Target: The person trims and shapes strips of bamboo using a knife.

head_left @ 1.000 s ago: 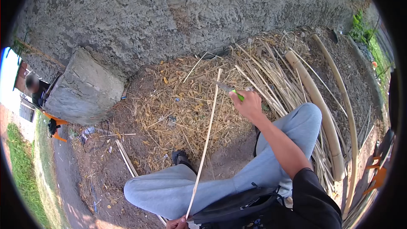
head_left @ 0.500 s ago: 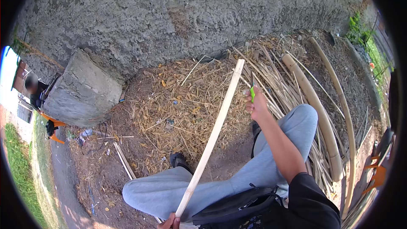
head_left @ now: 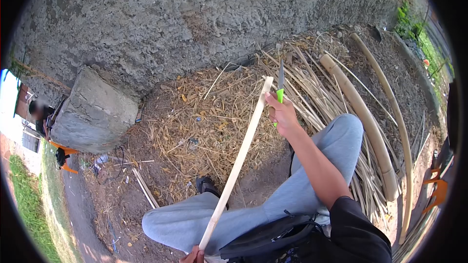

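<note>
A long pale bamboo strip [head_left: 239, 158] slants across the view, its flat face turned up. At its lower end my left hand [head_left: 194, 254] is closed round it, partly cut off by the frame's bottom edge. My right hand [head_left: 282, 115] grips a knife [head_left: 281, 81] by its green handle, the blade pointing up towards the wall. The right fingertips are close beside the strip's upper end; whether they touch it I cannot tell.
Thin strips [head_left: 312, 92] are heaped on the right, beside thick bamboo pieces [head_left: 363, 122]. Shavings [head_left: 209, 126] cover the ground before a rough wall [head_left: 204, 14]. A concrete block [head_left: 97, 107] stands at left, with a person [head_left: 40, 114] behind it.
The strip has turned from its narrow edge to its broad face. My right hand has swung the knife upright and is now nearer the strip's upper end.
</note>
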The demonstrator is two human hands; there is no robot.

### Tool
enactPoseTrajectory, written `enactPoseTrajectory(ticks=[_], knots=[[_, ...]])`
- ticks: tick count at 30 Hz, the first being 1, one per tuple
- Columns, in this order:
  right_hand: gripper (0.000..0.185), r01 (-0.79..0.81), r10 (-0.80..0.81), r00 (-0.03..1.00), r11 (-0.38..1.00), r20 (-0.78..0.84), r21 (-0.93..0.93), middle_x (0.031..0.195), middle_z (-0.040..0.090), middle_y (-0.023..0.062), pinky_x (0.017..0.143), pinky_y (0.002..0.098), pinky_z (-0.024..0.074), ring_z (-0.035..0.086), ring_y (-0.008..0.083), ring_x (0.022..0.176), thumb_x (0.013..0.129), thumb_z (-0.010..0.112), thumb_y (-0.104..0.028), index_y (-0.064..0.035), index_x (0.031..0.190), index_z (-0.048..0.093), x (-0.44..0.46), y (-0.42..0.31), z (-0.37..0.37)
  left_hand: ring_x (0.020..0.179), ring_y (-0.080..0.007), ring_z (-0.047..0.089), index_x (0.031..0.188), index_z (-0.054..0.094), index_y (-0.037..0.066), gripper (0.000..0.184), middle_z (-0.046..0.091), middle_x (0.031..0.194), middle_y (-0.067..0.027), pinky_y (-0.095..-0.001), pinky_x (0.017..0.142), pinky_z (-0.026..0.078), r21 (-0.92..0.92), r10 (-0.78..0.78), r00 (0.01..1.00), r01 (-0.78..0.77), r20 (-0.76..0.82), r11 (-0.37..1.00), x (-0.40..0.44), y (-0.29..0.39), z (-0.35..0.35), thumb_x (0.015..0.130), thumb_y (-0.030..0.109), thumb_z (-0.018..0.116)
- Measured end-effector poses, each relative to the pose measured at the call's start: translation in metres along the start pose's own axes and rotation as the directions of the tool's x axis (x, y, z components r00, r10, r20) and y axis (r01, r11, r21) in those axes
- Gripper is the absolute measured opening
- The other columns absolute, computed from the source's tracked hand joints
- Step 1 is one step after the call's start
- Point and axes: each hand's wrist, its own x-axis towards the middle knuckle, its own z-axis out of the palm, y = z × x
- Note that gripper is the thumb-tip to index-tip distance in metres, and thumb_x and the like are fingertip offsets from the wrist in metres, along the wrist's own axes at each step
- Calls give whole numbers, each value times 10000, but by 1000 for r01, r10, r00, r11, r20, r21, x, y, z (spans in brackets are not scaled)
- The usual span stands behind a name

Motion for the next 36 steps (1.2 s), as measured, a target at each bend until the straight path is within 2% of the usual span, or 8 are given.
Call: enactPoseTrajectory(ticks=[7, 11, 13, 22, 29, 32, 34, 36], knots=[[374, 21, -23, 1000, 996, -17, -82, 674, 526, -28, 407, 230, 236, 304, 24, 437, 879, 742, -269, 10, 1093, 615, -6, -12, 4, 555, -169, 510, 1065, 685, -6, 223, 575, 659, -134, -344, 520, 437, -40, 46, 998, -47, -37, 998, -3, -13, -1, 954, 180, 634], [390, 22, -24, 999, 998, -31, -67, 785, 607, 33, 404, 218, 248, 309, 13, 454, 903, 707, -326, -3, 1093, 598, -4, -21, 1, 553, -184, 534, 1056, 677, -41, 207, 600, 670, -145, -335, 513, 436, 3, -34, 998, 34, 53, 999, -11, -22, -12, 946, 130, 640], [385, 20, -19, 1000, 994, 8, -103, 849, 628, 52, 404, 207, 256, 322, 6, 467, 908, 697, -348, -31, 1095, 583, -1, -22, -1, 551, -194, 542, 1062, 676, -39, 206, 604, 675, -151, -335, 511, 438, 4, 14, 998, -14, 61, 1000, -12, -27, -18, 949, 127, 634], [378, 55, -55, 998, 996, -1, -77, 884, 609, 44, 411, 200, 265, 331, 12, 475, 939, 658, -259, -37, 1229, 566, -6, -28, 4, 536, -222, 556, 1063, 684, -30, 210, 610, 673, -159, -348, 523, 459, 34, 99, 995, -99, 8, 994, -12, -21, -21, 955, 141, 625], [254, 37, -42, 997, 996, -63, -79, 855, 563, 5, 420, 213, 269, 346, 22, 480, 930, 674, -232, -58, 1103, 608, -7, -34, 2, 537, -146, 510, 1048, 707, -24, 225, 548, 602, -128, -334, 498, 418, 34, -17, 1000, 17, 2, 999, -15, -25, -23, 949, 167, 643], [239, 8, -11, 996, 999, -93, -38, 833, 548, -3, 419, 219, 267, 348, 24, 474, 914, 698, -225, -50, 1050, 606, -6, -37, 1, 536, -140, 498, 1066, 703, -23, 247, 536, 589, -106, -342, 492, 407, 57, 26, 1000, -27, 12, 998, -15, -29, -24, 949, 187, 650], [216, 35, -35, 993, 999, -113, -7, 826, 593, 37, 415, 224, 265, 340, 18, 462, 914, 696, -201, -14, 996, 625, -1, -35, -5, 544, -135, 497, 1074, 702, -18, 256, 533, 592, -103, -340, 498, 411, 56, 29, 1000, -29, -8, 998, -14, -29, -21, 950, 199, 649], [211, 26, -28, 994, 999, -110, -20, 795, 562, 8, 416, 222, 267, 335, 20, 461, 909, 704, -202, -30, 997, 620, 1, -37, -12, 552, -131, 497, 1081, 701, -14, 265, 530, 595, -101, -337, 504, 414, 59, 31, 999, -30, -21, 998, -14, -34, -20, 952, 211, 648]])
